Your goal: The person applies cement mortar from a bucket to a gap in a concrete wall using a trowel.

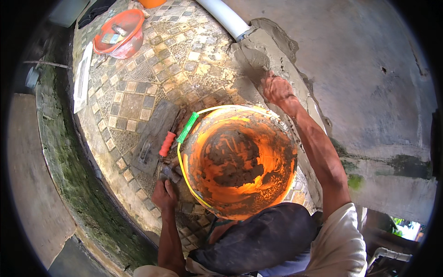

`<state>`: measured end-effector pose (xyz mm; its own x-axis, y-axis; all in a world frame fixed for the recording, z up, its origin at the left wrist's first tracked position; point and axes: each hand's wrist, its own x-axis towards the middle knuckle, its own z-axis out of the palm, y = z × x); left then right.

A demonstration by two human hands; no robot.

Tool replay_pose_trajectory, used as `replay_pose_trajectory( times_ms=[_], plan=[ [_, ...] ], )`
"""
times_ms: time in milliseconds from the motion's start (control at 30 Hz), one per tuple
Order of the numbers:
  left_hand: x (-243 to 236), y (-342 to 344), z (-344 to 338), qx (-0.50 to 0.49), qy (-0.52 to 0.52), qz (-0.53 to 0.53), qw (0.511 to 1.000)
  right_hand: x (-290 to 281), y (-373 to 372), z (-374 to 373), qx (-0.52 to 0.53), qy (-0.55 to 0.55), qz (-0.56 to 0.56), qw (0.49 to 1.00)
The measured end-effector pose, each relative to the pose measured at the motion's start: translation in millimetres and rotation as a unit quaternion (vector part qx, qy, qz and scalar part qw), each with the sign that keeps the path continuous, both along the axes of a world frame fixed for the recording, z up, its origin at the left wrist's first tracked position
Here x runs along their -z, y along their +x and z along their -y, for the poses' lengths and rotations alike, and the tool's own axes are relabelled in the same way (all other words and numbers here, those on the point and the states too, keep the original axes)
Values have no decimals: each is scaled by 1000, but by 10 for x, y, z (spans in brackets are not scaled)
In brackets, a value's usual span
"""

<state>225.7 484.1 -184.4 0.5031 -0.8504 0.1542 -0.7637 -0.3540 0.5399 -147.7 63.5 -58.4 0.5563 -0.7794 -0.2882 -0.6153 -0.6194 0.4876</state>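
Note:
My right hand (278,90) is closed at the wet mortar (272,48) along the wall's foot. It appears to grip a trowel, its blade (254,59) coated in mortar and pressed to the strip; the handle is hidden in my fist. Low on the left, my left hand (164,195) is closed, with a small grey, mortar-smeared piece (170,174) at its fingertips that I cannot make out. Between my arms stands an orange bucket (272,182) with mortar (230,157) inside. Its yellow wire handle carries a green grip (188,127).
Left of the bucket lies a flat grey float (154,134), with a red grip (167,144) beside it. A smaller orange bucket (131,48) stands far left near a white strip (83,78). A grey pipe (226,18) meets the mortar. A mossy ledge (69,138) borders the tiled floor.

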Motion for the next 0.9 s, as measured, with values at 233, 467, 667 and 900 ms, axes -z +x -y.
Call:
replay_pose_trajectory(
  times_ms=[233, 467, 667, 900],
  plan=[
    [17, 50, -47, -1, 19, -4, 1000, 139, -222, 50, -61, -90, -52, 993],
    [33, -65, 48, 10, 10, -13, 1000, 446, -1258, 333, -191, -104, 190, 957],
    [-48, 48, -42, -6, 10, -4, 1000, -939, -174, -425, 480, 176, 526, 680],
    [-42, 17, -9, 0, 7, -12, 1000, -1222, -187, -481, 439, 160, 486, 739]
  ],
)
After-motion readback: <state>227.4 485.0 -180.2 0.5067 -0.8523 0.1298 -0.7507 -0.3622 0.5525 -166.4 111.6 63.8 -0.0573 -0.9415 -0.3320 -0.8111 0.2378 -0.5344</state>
